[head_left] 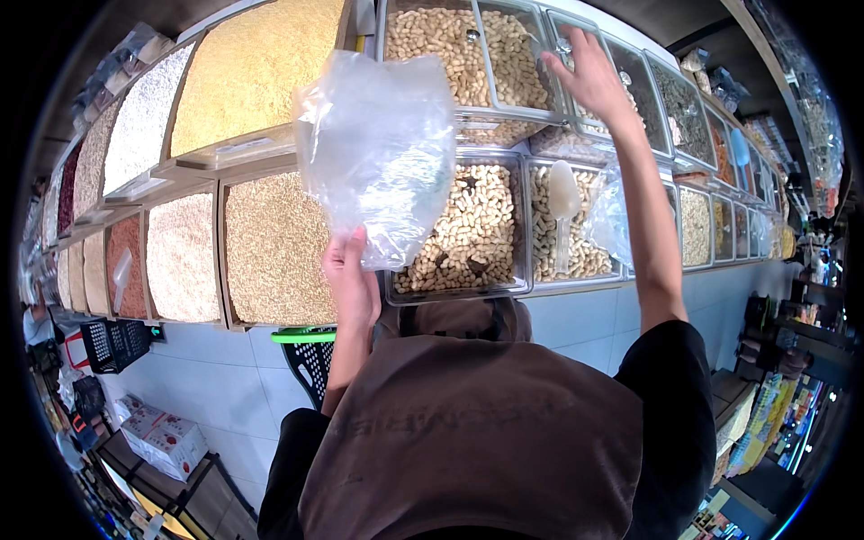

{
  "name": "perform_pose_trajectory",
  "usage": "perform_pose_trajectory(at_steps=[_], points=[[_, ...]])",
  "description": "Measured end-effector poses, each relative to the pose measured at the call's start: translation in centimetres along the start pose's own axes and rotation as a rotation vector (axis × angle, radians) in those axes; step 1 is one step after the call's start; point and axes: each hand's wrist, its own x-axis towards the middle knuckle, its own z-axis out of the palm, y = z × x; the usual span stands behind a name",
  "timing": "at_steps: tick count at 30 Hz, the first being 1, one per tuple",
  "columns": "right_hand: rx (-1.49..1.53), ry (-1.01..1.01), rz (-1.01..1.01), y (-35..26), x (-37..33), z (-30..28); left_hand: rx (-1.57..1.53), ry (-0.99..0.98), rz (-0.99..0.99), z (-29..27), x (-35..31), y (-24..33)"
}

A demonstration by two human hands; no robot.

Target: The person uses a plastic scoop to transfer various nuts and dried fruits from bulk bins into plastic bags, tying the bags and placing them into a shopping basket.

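Observation:
A clear plastic bag [373,148] hangs upright from my left hand [351,274], its lower edge pinched between thumb and fingers. It covers part of a bin of golden grain [270,247] and part of a near bin of peanuts in shells [472,216]. At the back right, my right hand [589,76] reaches over a clear bin lid [607,135]. Its thumb and fingers are apart near a small round knob; whether they touch the lid I cannot tell. Left of that hand is a far bin of peanuts [432,45] under a clear cover.
A white scoop [564,202] lies on peanuts in the near right bin, next to another clear bag [609,216]. Bins of yellow grain [256,72] and white grain [148,112] fill the left side. A green-rimmed black basket [306,346] stands below my left forearm.

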Motion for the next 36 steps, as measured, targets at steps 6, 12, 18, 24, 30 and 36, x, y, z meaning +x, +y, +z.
perform_pose_trajectory(at_steps=[6, 12, 18, 24, 30, 36], points=[[0.942, -0.173, 0.463, -11.2, -14.7, -3.3, 0.499, -0.301, 0.214, 2.1, -2.7, -2.0], [1.664, -0.084, 0.769, -15.1, -26.2, -2.9, 1.053, -0.639, 0.758, 2.8, -4.2, -3.0], [1.500, -0.155, 0.986, -18.6, -27.5, -3.2, 0.964, -0.843, 0.502, 3.5, -5.8, -4.8], [1.342, -0.173, 0.923, -18.9, -26.8, -0.7, 0.595, -0.590, 0.172, 3.8, -4.6, -3.9], [1.629, 0.316, 1.037, -16.9, -26.5, -0.6, 0.012, -0.222, 0.177, 2.0, 0.1, 0.2], [1.569, 0.263, 1.025, -16.1, -27.1, -0.1, 0.158, -0.151, 0.077, -3.0, 0.5, -0.3]])
